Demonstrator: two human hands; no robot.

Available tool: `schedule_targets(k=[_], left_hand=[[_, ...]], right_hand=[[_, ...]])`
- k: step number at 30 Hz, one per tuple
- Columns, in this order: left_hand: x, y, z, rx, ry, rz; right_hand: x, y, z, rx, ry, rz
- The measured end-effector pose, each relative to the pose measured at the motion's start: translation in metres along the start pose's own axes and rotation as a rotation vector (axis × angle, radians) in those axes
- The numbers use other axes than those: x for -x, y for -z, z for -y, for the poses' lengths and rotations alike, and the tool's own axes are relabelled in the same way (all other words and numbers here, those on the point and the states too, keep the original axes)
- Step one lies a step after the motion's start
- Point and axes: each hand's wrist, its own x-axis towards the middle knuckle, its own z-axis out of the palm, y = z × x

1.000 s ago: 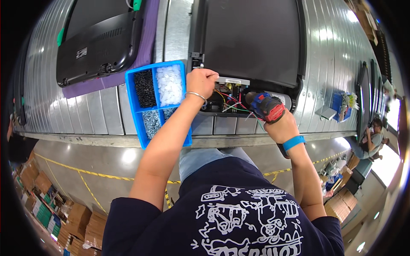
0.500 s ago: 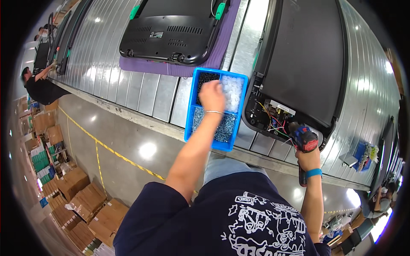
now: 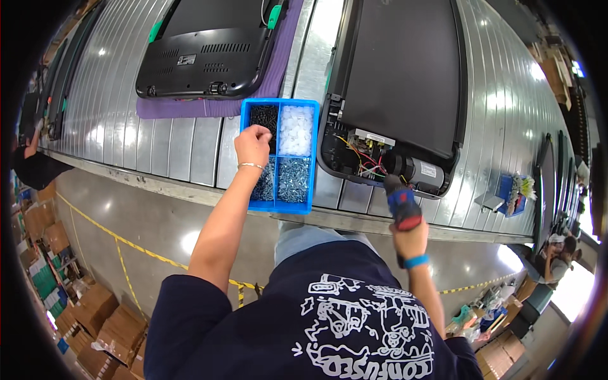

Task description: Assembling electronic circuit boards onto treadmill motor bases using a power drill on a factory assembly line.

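My left hand (image 3: 253,145) is over the left edge of a blue divided box (image 3: 245,211), by its far-left compartment of black screws (image 3: 264,117). Thumb and fingertips are pinched together; whatever is between them is too small to make out. White plastic pieces (image 3: 296,130) fill the far-right compartment, and silver screws (image 3: 293,179) lie in the near ones. My right hand (image 3: 411,239) grips a blue-and-red cordless drill (image 3: 403,206), its front end toward the black motor (image 3: 425,174) of an opened treadmill (image 3: 405,76). Coloured wires (image 3: 367,158) show beside the motor.
Left of the box, another black treadmill (image 3: 202,60) lies on a purple mat (image 3: 183,109) on the metal slatted line (image 3: 231,142). To the right is a small blue bin (image 3: 512,193). Cardboard boxes (image 3: 120,329) stand on the floor at left. Other people are at both sides.
The view has swung, so the bench things sit further left. My left hand has shifted leftward across the box, its fingers pinched. The drill has drawn back toward me, uncovering more of the motor.
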Motion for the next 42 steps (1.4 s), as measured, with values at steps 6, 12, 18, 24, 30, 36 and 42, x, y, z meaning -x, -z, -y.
schedule_targets(k=[6,12,18,24,30,36,42], left_hand=[[0.063,-0.027,-0.041,1.203,0.616,0.622],[0.073,-0.038,-0.041,1.439,0.708,0.793],[0.073,-0.041,-0.042,1.454,0.722,0.771],[0.064,-0.053,-0.049,1.059,0.784,0.827],[0.052,-0.090,-0.060,1.078,0.849,0.822],[0.032,-0.132,-0.079,1.123,0.869,0.801],[0.031,-0.151,-0.078,1.153,0.890,0.772]], right_hand=[[0.032,0.016,0.032,0.066,0.767,0.208],[0.037,0.012,0.048,-0.073,0.510,0.353],[0.036,0.009,0.055,-0.079,0.488,0.312],[0.019,0.017,0.045,0.020,0.516,0.372],[0.006,0.025,0.054,0.170,0.390,0.361],[-0.007,-0.011,0.065,0.169,0.194,0.118],[-0.032,-0.018,0.077,0.208,0.065,0.242]])
